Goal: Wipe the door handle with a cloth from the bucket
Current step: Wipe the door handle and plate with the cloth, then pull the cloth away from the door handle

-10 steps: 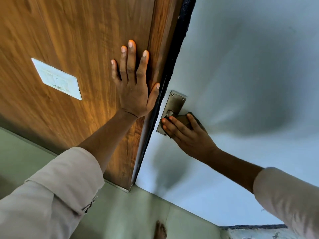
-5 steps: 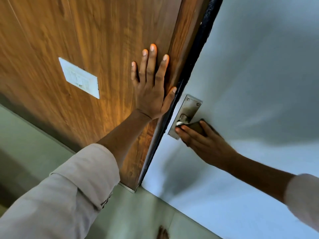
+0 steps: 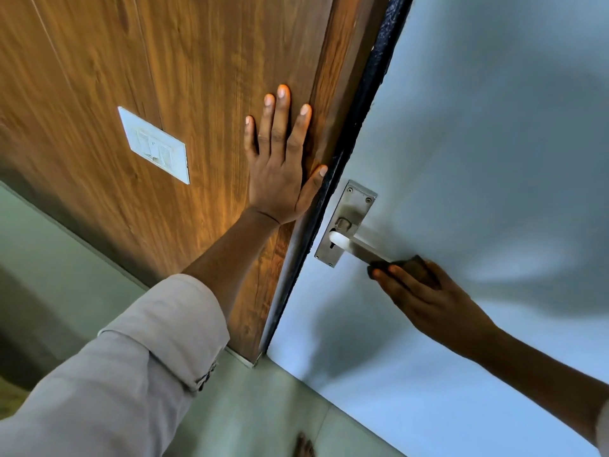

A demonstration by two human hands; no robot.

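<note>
A metal lever door handle (image 3: pixel 361 247) on a steel backplate (image 3: pixel 349 209) is fixed to the pale grey door (image 3: pixel 478 133). My right hand (image 3: pixel 428 301) grips a dark cloth (image 3: pixel 408 267) wrapped around the outer end of the lever. The inner part of the lever and the keyhole show bare. My left hand (image 3: pixel 280 163) lies flat, fingers spread, on the brown wooden panel (image 3: pixel 164 61) beside the black door frame edge (image 3: pixel 356 133). The bucket is out of view.
A white switch plate (image 3: pixel 153 145) is set in the wooden panel to the left of my left hand. Greenish floor tiles (image 3: pixel 257 413) lie below, and a bare foot (image 3: pixel 303 446) shows at the bottom edge.
My right hand has slid the cloth along the lever, away from the backplate toward the lever's end, uncovering the lever's inner part. My left hand stays flat on the wood.
</note>
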